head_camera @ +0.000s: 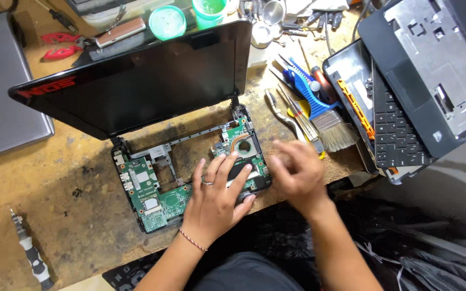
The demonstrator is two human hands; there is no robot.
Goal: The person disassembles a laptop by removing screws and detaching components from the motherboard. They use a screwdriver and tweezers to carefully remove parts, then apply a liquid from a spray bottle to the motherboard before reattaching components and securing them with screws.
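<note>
Left hand (pixel 215 195) flat on motherboard (pixel 152 194); right hand (pixel 297 173) beside.

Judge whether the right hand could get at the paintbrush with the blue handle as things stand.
Probably yes. The right hand is empty, blurred, and lies just beside the paintbrush, whose bristles point toward it; nothing lies across the gap.

My left hand (pixel 217 196) is lying flat at lower centre of the frame, fingers spread and pointing upward. My right hand (pixel 297 175) is hovering just to its right, motion-blurred, fingers loosely curled, forearm running toward the lower right.
</note>
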